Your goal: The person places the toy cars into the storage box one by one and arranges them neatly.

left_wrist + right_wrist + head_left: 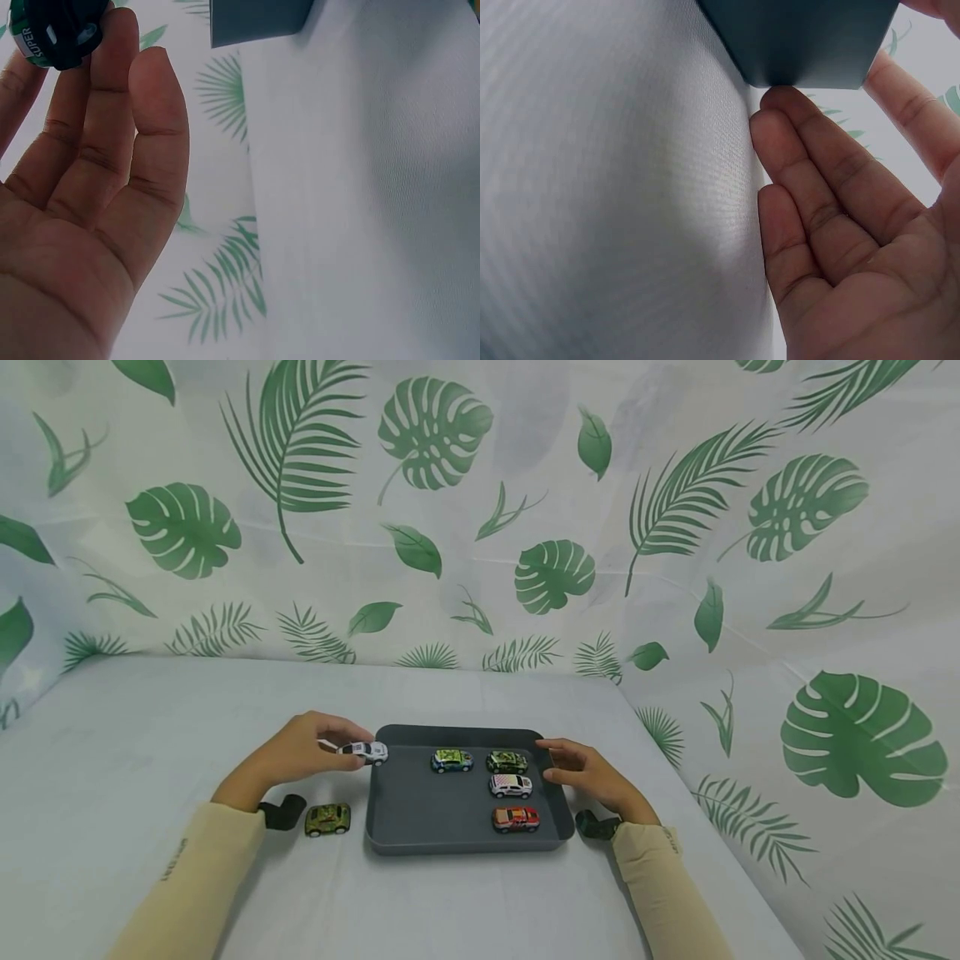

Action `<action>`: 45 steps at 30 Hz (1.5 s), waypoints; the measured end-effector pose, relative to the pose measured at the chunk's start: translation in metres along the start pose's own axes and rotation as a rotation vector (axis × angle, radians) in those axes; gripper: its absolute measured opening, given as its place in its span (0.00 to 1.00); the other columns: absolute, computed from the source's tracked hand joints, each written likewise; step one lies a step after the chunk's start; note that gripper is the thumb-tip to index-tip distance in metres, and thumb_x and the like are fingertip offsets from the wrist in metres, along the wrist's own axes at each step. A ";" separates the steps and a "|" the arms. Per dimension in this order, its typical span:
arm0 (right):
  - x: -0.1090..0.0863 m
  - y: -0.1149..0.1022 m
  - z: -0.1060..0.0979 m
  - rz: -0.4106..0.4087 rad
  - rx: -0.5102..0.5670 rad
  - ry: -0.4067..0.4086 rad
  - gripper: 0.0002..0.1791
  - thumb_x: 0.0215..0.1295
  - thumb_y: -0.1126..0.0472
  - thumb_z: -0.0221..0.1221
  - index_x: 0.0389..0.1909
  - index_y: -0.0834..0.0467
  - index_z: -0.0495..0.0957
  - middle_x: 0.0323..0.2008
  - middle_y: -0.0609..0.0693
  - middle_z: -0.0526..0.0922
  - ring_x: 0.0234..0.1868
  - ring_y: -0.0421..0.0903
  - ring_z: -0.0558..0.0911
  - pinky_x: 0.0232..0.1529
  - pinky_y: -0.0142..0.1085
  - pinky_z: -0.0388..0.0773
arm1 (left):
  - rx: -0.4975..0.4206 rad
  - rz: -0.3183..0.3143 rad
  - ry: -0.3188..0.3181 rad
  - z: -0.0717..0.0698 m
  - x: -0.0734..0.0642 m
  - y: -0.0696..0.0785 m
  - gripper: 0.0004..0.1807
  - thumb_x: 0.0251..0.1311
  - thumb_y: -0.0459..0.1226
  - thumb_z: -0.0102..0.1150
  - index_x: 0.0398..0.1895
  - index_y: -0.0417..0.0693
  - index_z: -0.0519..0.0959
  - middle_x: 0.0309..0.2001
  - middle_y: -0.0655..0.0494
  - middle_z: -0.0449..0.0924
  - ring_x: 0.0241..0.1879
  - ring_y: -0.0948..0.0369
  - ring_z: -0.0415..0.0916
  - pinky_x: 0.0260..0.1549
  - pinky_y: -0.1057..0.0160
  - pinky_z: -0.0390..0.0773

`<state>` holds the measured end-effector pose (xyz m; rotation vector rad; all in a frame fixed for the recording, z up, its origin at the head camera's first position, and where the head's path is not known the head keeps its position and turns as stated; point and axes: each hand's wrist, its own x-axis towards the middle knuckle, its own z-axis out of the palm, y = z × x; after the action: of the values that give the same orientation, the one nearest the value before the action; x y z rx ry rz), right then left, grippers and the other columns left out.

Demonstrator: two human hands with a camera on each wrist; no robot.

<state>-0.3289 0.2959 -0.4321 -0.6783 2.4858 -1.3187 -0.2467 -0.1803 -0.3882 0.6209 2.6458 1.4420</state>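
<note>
My left hand (296, 750) pinches a white toy car (372, 752) between thumb and fingers, at the left rim of a grey tray (427, 814). In the left wrist view the dark underside of the toy car (71, 34) shows at the fingertips. My right hand (596, 777) touches the tray's right edge, its fingers fairly straight. From the right wrist, several fingers (817, 172) lie beside the tray's outer wall (810, 45). Inside the tray stand a green-blue toy car (452, 761), a dark green one (507, 762), a white one (511, 786) and a red one (516, 819).
A camouflage green toy car (327, 819) stands on the white table cover (225, 710), left of the tray and near my left wrist. Behind the table and along its right side hangs a white cloth with green leaf prints (555, 577).
</note>
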 end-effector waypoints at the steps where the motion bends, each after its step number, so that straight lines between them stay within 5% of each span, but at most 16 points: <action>1: 0.000 0.000 0.000 -0.002 0.001 0.000 0.33 0.75 0.64 0.66 0.77 0.68 0.70 0.71 0.71 0.75 0.69 0.68 0.77 0.69 0.62 0.75 | 0.001 -0.002 0.001 0.001 0.001 0.000 0.19 0.64 0.36 0.75 0.57 0.38 0.88 0.49 0.52 0.90 0.48 0.57 0.85 0.57 0.45 0.85; 16: 0.000 0.001 -0.002 -0.009 0.012 -0.003 0.34 0.75 0.63 0.66 0.77 0.68 0.69 0.68 0.70 0.78 0.67 0.66 0.79 0.69 0.62 0.75 | 0.039 0.001 -0.005 0.013 0.008 0.006 0.18 0.66 0.38 0.75 0.57 0.43 0.89 0.55 0.48 0.88 0.55 0.49 0.85 0.57 0.45 0.85; 45: 0.000 0.000 0.000 0.007 0.007 0.000 0.33 0.75 0.64 0.66 0.77 0.67 0.70 0.69 0.70 0.77 0.68 0.66 0.79 0.69 0.61 0.76 | 0.038 0.019 -0.021 0.024 0.019 0.019 0.19 0.66 0.38 0.74 0.58 0.43 0.89 0.56 0.49 0.88 0.56 0.49 0.84 0.58 0.46 0.84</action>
<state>-0.3292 0.2959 -0.4325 -0.6680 2.4799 -1.3241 -0.2521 -0.1446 -0.3834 0.6628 2.6646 1.3844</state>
